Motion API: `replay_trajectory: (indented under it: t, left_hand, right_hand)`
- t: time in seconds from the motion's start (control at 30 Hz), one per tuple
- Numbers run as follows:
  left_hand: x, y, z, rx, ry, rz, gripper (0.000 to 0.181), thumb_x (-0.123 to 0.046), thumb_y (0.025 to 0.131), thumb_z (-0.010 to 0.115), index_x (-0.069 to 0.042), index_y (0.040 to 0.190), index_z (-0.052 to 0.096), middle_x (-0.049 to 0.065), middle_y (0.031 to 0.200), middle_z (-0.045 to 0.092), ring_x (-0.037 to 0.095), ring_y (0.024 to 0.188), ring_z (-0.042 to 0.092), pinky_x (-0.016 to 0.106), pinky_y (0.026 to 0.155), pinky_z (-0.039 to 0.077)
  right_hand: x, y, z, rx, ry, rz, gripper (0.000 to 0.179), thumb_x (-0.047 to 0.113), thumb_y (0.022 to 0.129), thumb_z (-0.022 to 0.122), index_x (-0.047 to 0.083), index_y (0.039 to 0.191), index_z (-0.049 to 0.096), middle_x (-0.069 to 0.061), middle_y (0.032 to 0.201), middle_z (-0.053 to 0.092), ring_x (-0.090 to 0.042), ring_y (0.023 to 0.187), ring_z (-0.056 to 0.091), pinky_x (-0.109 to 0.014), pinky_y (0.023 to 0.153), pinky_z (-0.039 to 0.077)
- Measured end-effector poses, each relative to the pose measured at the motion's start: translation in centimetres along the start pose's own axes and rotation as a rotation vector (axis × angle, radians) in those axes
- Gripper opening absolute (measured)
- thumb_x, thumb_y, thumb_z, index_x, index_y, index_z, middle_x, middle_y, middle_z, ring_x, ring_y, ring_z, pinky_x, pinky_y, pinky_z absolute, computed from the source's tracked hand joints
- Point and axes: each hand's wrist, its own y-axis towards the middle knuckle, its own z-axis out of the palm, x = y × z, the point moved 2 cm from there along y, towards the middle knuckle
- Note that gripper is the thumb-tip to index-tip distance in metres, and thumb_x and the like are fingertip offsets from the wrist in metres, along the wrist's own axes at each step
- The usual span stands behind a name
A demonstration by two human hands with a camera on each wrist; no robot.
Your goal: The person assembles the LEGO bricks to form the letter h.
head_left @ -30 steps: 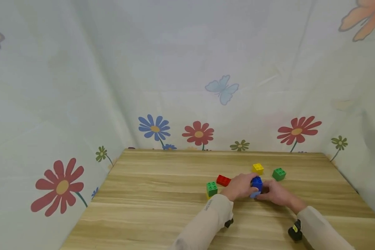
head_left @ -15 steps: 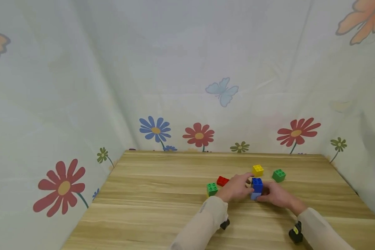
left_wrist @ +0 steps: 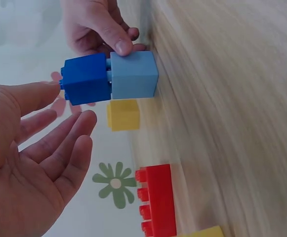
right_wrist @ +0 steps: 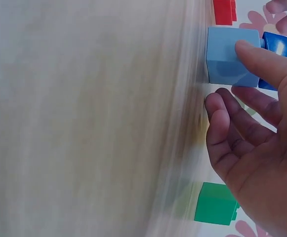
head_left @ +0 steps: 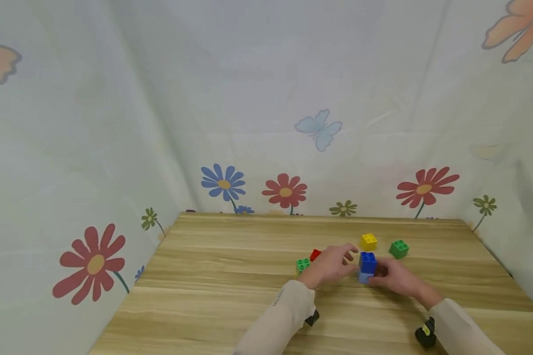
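Observation:
A dark blue toy brick (head_left: 367, 263) sits on top of a light blue brick (head_left: 365, 277); in the left wrist view a narrow gap with studs shows between them. My right hand (head_left: 399, 278) pinches the light blue brick, its thumb (right_wrist: 262, 59) lying on the brick's face and the fingers curled around the far side. To the left of the pair is my left hand (head_left: 330, 266), holding nothing. Its fingers are loosely spread, and one fingertip is right at the studs of the dark blue brick in the left wrist view.
Behind the blue pair stand a yellow brick (head_left: 368, 241) and a green brick (head_left: 399, 249). A red brick (head_left: 315, 255) and another green brick (head_left: 303, 266) lie beside my left hand, partly covered by it. The wooden table (head_left: 231, 246) meets a flowered cloth backdrop.
My left hand has let go of the dark blue brick and drawn away to the left, covering more of the red brick. The right hand stays at the light blue brick.

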Motion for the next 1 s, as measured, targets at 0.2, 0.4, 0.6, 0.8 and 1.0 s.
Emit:
replay_trajectory:
  t: [0.2,0.4,0.6,0.8,1.0]
  left_hand:
    - [-0.1,-0.9,-0.9,-0.013,0.048,0.053,0.033,-0.024,0.091,0.065,-0.022,0.122,0.056,-0.005,0.106,0.064,0.002,0.088,0.058,0.018,0.073,0.048]
    - [-0.3,-1.7,-2.0,-0.026,0.089,0.101,0.031,-0.023,0.091,0.064,-0.019,0.122,0.057,-0.003,0.105,0.065,0.001,0.086,0.058,0.017,0.073,0.047]
    - [0.0,-2.5,-3.4,-0.051,0.124,0.119,0.03,-0.024,0.091,0.065,-0.019,0.12,0.058,-0.006,0.102,0.064,0.001,0.086,0.057,0.016,0.074,0.046]
    - [0.9,-3.5,-4.9,-0.084,0.121,0.109,0.028,-0.022,0.092,0.064,-0.017,0.119,0.059,-0.003,0.106,0.065,0.005,0.091,0.059,0.02,0.08,0.047]
    - [2.3,-4.6,-6.3,-0.109,0.123,0.081,0.029,-0.022,0.092,0.063,-0.016,0.12,0.059,-0.001,0.11,0.064,0.011,0.098,0.059,0.024,0.082,0.048]
  right_hand:
    - [0.2,-0.4,0.0,-0.028,-0.068,0.019,0.035,0.026,0.086,0.07,0.002,0.109,0.06,-0.003,0.095,0.062,-0.018,0.082,0.055,-0.03,0.071,0.048]
    - [0.0,-0.7,-0.2,-0.051,-0.098,-0.022,0.027,0.024,0.087,0.069,0.004,0.104,0.061,-0.002,0.091,0.061,-0.016,0.079,0.055,-0.027,0.068,0.047]
    - [0.1,-1.2,-0.4,-0.031,-0.087,-0.019,0.028,0.022,0.088,0.067,0.001,0.106,0.061,-0.001,0.09,0.061,-0.014,0.078,0.055,-0.026,0.066,0.048]
    - [0.3,-1.8,-0.6,-0.013,-0.066,-0.033,0.031,0.019,0.089,0.066,-0.003,0.109,0.061,-0.001,0.088,0.06,-0.013,0.077,0.053,-0.025,0.065,0.047]
    - [0.8,-2.4,-0.6,-0.001,-0.06,-0.057,0.028,0.016,0.089,0.065,-0.004,0.109,0.061,-0.001,0.088,0.061,-0.01,0.077,0.054,-0.025,0.066,0.048]
